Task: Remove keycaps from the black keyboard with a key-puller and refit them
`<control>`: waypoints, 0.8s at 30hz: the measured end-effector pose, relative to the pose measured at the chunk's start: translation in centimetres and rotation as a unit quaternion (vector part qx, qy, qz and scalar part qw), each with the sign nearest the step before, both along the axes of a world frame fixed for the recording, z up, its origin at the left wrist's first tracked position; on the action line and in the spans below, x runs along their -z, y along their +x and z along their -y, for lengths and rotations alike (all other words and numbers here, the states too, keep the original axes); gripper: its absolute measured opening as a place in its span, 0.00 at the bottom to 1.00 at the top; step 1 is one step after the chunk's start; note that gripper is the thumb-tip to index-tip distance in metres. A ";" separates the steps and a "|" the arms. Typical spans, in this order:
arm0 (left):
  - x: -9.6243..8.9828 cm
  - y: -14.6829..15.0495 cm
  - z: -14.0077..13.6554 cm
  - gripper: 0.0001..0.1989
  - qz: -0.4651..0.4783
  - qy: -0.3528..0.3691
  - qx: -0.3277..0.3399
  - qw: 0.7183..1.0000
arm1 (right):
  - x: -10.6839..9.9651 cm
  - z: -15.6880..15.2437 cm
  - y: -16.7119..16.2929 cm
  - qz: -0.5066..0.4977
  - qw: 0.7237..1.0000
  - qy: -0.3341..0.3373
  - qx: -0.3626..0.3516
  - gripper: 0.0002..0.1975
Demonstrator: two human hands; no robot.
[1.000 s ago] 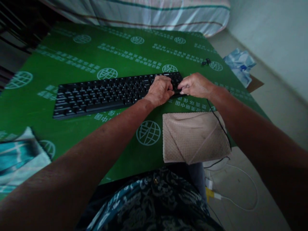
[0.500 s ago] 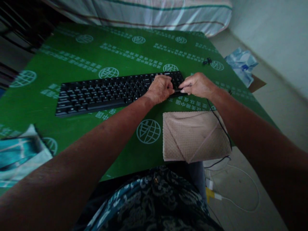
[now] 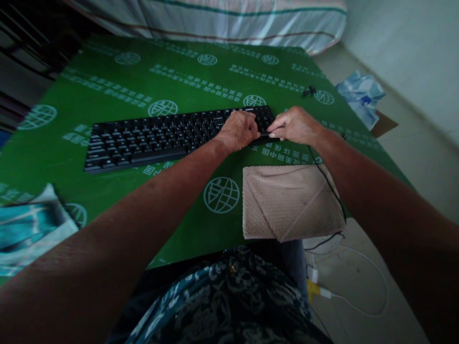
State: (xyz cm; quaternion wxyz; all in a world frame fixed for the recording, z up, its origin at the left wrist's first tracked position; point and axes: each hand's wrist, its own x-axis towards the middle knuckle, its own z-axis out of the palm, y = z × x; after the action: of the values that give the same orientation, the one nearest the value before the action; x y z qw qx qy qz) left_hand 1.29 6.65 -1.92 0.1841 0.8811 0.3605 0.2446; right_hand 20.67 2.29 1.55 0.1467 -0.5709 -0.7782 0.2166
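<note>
A black keyboard [image 3: 150,136] lies at a slant across the green tabletop. Over its right end, my left hand [image 3: 239,130] is closed with curled fingers, covering some of the keys. My right hand [image 3: 294,126] meets it at the keyboard's right front corner, thumb and forefinger pinched together. Between the two sets of fingertips shows a small dark edge, too little to tell whether it belongs to the keyboard or is a separate piece. From under my right wrist a thin black cable [image 3: 328,180] runs down across a folded beige cloth [image 3: 287,203].
The green table [image 3: 193,205] carries printed globes and lettering. A teal and white cloth [image 3: 32,234] lies at its left edge. Small black bits [image 3: 309,91] sit at the far right. Beyond are a striped-sheeted bed [image 3: 215,21] and a crumpled bag [image 3: 360,95]. A white cord [image 3: 385,286] loops across the floor.
Both hands keep their place and grip at the keyboard's right end. The view has shifted very slightly; nothing else has visibly moved.
</note>
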 end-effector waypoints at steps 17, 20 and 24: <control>-0.5 0.2 0.6 0.05 0.003 -0.010 -0.020 1.000 | 0.4 -0.1 -0.2 0.008 1.000 0.000 0.028 0.08; -0.5 0.2 0.7 0.06 0.005 -0.009 -0.018 1.000 | 0.4 -0.1 -0.2 0.005 1.000 0.003 0.022 0.08; -0.4 0.0 0.9 0.05 0.017 -0.007 -0.010 1.000 | 0.4 -0.1 -0.1 0.020 1.000 0.022 0.005 0.08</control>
State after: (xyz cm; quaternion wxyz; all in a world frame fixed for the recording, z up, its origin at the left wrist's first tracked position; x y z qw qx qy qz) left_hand 1.31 5.78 -1.55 0.1940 0.8719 0.3673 0.2593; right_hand 20.54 2.39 1.19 0.1447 -0.5755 -0.7828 0.1874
